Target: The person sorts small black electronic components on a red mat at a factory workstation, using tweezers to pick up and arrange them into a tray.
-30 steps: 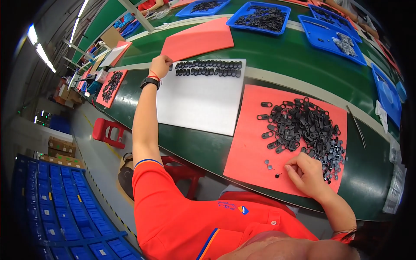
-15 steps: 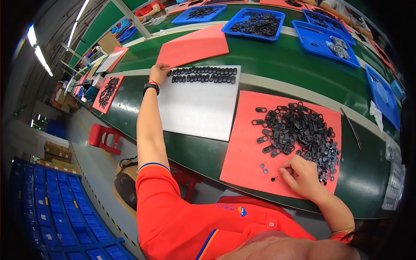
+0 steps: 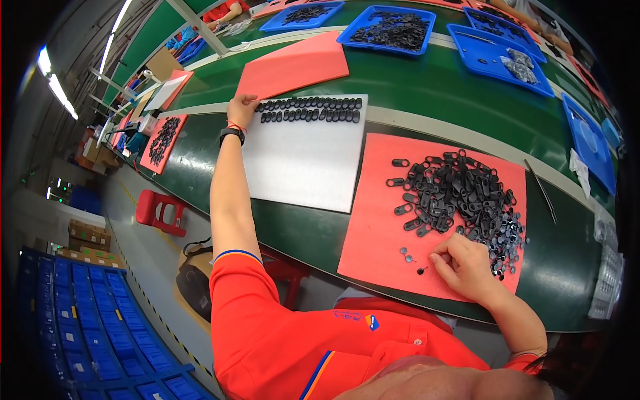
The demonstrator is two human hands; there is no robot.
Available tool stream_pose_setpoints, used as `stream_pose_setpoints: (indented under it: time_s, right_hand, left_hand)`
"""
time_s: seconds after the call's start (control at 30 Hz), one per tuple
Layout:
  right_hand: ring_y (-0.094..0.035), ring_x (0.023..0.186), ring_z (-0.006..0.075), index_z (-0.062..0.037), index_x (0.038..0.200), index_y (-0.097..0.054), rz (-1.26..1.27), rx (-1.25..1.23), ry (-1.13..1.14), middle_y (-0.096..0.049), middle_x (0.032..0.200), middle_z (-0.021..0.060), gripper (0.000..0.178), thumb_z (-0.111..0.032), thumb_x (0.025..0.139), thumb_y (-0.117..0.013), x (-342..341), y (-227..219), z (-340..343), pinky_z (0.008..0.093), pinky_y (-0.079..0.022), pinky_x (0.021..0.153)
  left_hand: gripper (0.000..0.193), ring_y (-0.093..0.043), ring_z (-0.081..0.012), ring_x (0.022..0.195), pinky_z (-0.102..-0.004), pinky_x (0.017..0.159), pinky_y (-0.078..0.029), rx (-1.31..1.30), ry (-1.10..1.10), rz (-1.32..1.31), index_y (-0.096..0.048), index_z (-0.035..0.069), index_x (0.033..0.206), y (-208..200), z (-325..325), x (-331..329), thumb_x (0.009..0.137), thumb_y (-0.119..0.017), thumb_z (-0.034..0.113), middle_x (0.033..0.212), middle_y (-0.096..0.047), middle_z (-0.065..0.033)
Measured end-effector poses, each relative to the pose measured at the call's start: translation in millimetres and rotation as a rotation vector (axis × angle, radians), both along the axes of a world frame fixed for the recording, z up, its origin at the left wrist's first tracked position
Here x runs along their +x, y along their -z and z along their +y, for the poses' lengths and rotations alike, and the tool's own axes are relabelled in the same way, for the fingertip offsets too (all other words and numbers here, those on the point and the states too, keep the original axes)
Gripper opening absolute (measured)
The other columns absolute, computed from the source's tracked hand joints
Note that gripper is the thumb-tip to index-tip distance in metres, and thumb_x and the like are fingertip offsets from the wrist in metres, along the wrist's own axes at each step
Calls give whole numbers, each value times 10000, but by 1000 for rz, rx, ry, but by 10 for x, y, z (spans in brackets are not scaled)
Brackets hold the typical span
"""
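Observation:
My left hand [image 3: 242, 111] is at the far left corner of a white foam sheet [image 3: 300, 163]. Its fingers are pinched at the left end of two rows of small black oval parts [image 3: 310, 115]; whatever they hold is too small to make out. On a pink foam mat [image 3: 373, 227] to the right rests my right hand [image 3: 463, 267], thumb and fingertips curled together, their contents hidden. Just beyond it spreads a heap of black oblong parts with ring-shaped ends [image 3: 453, 190]. Small round discs [image 3: 505, 243] lie heaped to its right, and a few loose ones [image 3: 407, 255] to its left.
Tweezers [image 3: 541, 190] lie right of the pink mat. Clear plastic trays [image 3: 605, 270] sit at the bench's right end. Across the bench are blue trays [image 3: 388, 30] of black parts and a pink foam sheet [image 3: 293, 67]. A red stool [image 3: 162, 212] stands at left.
The whole view has shifted slightly. Both hands keep nearly the same places and finger poses, and the rows and heaps look unchanged.

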State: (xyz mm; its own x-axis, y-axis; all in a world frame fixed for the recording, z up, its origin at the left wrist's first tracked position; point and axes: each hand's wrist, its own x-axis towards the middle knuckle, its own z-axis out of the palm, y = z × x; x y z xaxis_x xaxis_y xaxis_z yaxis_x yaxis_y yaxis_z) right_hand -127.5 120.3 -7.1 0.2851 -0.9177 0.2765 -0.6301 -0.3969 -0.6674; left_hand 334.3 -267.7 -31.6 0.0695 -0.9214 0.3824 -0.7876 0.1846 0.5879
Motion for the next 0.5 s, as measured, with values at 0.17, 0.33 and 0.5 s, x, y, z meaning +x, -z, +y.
stream_pose_setpoints:
  time_s: [0.17,0.33,0.5]
  right_hand:
    - [-524,476,146,-51,755,-598,-18,-36,-1,-521,638,44,70,-58,754,-667,19,-8,17,257,-401,435]
    - [-493,439,142,-60,766,-587,-19,-89,-7,-521,636,36,82,-56,749,-667,-35,61,-16,267,-385,417]
    - [-520,514,170,-76,799,-604,54,-230,-37,-514,678,30,126,-80,721,-703,-51,81,3,280,-395,437]
  left_hand:
    - [205,-644,-173,642,-295,606,-491,-166,-28,-36,-698,19,872,-94,-66,100,768,-691,196,721,-676,-112]
    - [185,-579,-58,674,-176,606,-445,16,330,336,-668,-10,953,-715,900,-1171,835,-655,131,782,-649,-21]
    - [99,-562,-62,705,-198,653,-448,30,729,4,-655,-10,892,-899,1901,-2074,814,-657,50,803,-641,-21]
